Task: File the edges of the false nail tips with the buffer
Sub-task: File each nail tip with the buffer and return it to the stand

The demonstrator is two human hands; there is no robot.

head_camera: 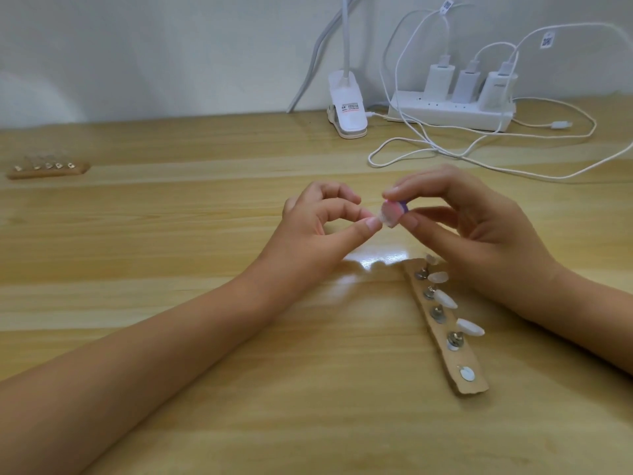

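My right hand pinches a small buffer block, pink and purple with a pale face, between thumb and fingers above the table. My left hand pinches a small false nail tip between thumb and forefinger, held against the buffer's left edge; the tip is mostly hidden. Below my right hand lies a brown cardboard strip with metal stands. Three of the stands carry white nail tips.
A second strip with several small stands lies at the far left. At the back stand a white clip lamp base and a power strip with chargers. White cables loop over the wooden table behind my hands.
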